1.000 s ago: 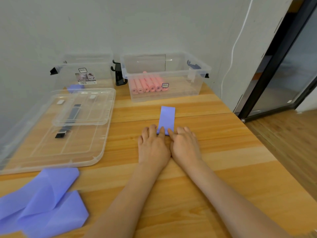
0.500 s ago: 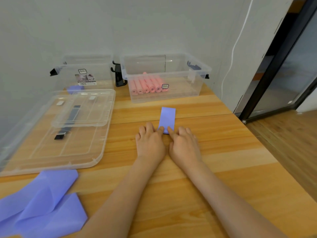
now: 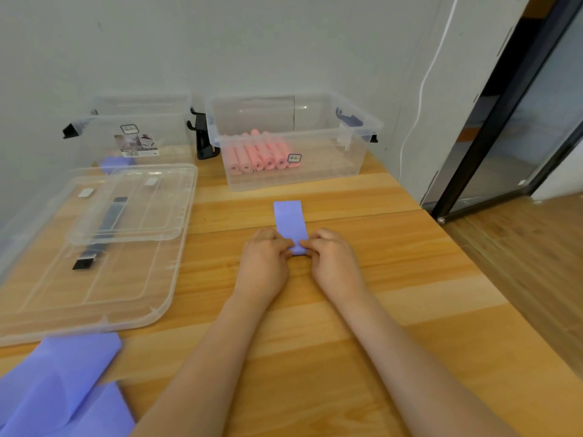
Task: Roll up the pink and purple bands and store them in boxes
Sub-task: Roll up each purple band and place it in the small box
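Band: a purple band (image 3: pixel 291 223) lies flat on the bench (image 3: pixel 394 279), long axis running away from the person, just in front of the right box; its near end is a small roll between the two hands.
Left hand (image 3: pixel 263 266): knuckles up, fingers curled, fingertips pinching the left side of the band's rolled near end.
Right hand (image 3: pixel 334 263): same posture, fingers curled onto the right side of the rolled end; the two hands are almost touching.
Right box (image 3: pixel 362 121): clear, open, at the back of the bench; a row of pink rolls (image 3: pixel 258 156) lies side by side in its left part.
Left box (image 3: pixel 142 121): clear, open, beside the right box against the wall; a purple roll (image 3: pixel 116 162) shows through its front wall, outline blurred.
Lids (image 3: pixel 94 263): two clear lids stacked on the bench in front of the left box, the smaller on top.
Loose bands (image 3: pixel 56 389): purple sheets in a loose pile at the near left corner, just beside the larger lid's edge.
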Demonstrator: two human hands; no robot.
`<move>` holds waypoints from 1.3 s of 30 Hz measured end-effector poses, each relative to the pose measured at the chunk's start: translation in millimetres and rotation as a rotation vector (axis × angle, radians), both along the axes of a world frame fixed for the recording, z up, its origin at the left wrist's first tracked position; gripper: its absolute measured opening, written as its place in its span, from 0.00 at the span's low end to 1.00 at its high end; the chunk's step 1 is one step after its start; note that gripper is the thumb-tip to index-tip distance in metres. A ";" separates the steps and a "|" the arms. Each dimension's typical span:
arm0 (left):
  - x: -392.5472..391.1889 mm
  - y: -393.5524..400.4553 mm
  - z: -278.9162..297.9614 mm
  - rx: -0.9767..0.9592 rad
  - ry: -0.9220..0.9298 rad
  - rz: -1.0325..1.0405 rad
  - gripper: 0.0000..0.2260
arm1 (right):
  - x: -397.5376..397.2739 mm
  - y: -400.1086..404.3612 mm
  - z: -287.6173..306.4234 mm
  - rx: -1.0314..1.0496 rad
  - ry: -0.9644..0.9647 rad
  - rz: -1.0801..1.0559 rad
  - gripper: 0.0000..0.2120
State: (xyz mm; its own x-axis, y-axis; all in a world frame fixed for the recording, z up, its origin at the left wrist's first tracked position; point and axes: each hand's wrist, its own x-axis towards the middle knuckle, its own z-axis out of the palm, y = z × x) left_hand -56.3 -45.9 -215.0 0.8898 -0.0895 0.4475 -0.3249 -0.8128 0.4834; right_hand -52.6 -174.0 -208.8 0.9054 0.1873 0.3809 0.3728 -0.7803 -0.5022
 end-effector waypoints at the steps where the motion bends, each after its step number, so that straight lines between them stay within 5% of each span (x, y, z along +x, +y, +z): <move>1: -0.1 0.1 0.7 -0.024 0.024 -0.002 0.08 | 1.4 -1.0 0.0 0.018 0.014 0.009 0.10; 8: 0.8 -1.1 7.4 -0.211 0.113 0.117 0.08 | 10.8 -4.6 -0.4 0.092 0.051 -0.039 0.06; 39: -4.3 0.2 6.9 -0.215 0.103 0.180 0.12 | 13.5 -6.5 -2.4 0.238 0.100 -0.029 0.11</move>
State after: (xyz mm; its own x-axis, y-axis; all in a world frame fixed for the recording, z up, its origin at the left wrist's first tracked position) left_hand -60.6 -45.7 -208.1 0.9245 0.1610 0.3456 -0.1248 -0.7287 0.6734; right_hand -39.1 -180.5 -211.3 0.9444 0.0764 0.3197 0.2913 -0.6451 -0.7064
